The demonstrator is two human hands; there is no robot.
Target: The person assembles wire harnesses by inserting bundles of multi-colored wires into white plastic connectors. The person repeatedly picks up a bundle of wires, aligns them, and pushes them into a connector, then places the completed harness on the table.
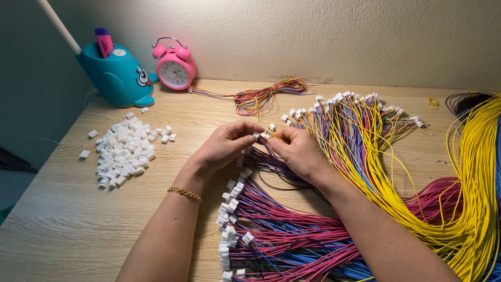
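Pinching a small white connector (257,136) between our left hand (225,146) and right hand (298,151), we are gripping its wire ends. Loose white housings (125,149) are lying well left of the pinch; finished wire bundles (271,235) are lying just below.

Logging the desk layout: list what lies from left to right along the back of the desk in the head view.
Teal whale-shaped holder → pink alarm clock → loose bundle of coloured wires → fan of wires with white connectors → yellow wires.

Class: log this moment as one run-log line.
left hand: pinches white connector | right hand: holds wire at connector | loose connector pile: left
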